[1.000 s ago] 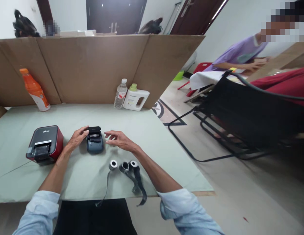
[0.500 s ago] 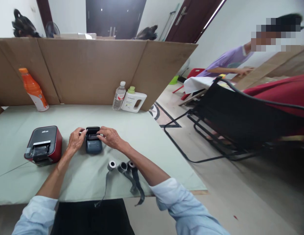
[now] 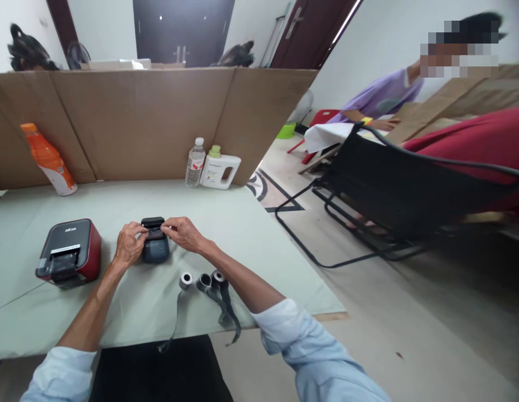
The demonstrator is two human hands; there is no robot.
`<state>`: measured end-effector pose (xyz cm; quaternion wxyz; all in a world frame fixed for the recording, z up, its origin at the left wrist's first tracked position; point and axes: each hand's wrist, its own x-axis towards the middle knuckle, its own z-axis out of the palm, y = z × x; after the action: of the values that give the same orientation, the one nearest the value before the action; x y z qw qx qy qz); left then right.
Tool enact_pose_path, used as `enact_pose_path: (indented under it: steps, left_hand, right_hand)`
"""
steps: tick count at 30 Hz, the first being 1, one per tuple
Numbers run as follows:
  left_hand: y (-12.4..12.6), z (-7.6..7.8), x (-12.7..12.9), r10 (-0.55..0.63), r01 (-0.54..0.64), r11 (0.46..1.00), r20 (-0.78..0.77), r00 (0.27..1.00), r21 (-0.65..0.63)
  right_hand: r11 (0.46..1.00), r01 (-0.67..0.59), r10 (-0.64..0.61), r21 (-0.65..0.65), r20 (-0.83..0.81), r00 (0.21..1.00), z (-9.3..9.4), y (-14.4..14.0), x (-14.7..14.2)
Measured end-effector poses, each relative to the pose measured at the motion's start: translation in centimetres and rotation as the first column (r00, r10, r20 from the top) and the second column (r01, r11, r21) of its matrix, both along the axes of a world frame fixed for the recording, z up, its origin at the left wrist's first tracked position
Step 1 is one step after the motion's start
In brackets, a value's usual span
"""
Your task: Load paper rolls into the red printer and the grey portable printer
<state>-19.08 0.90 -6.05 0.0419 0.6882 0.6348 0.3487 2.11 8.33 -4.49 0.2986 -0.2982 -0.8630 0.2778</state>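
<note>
Dark small printer (image 3: 155,247), both hands (image 3: 129,244) now on it.

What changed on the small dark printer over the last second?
The right hand moved left from beside the small dark printer onto its open top, meeting the left hand, which stayed at its left side. Both now pinch at the opening. The red printer and three rolls stayed put.

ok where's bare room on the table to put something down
Bare cloth lies between the orange bottle and the clear bottle, and right of the rolls toward the edge. It is crowded around the small printer, where both hands meet, beside the red printer.
</note>
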Motion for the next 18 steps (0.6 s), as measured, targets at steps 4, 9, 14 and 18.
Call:
enact_pose_path:
  steps: [4,9,14,18]
  left_hand:
    - [-0.6,0.0,0.7,-0.018,0.018,0.998,-0.003,1.000,0.052]
    - [-0.7,0.0,1.1,-0.033,0.034,0.998,-0.037,0.999,0.050]
    - [-0.3,0.4,1.3,-0.004,0.005,1.000,-0.055,0.998,0.020]
    - [-0.2,1.4,1.8,0.038,-0.039,0.999,0.034,0.999,0.013]
  right_hand:
    - [1.000,-0.001,0.000,0.015,0.094,0.996,1.0,-0.7,0.4]
    - [0.992,0.019,-0.056,0.124,0.304,0.951,2.0,-1.4,0.1]
    - [0.988,0.066,-0.104,0.138,0.287,0.952,2.2,-1.7,-0.6]
    - [0.986,0.077,-0.105,0.150,0.184,0.977,2.5,-1.8,-0.9]
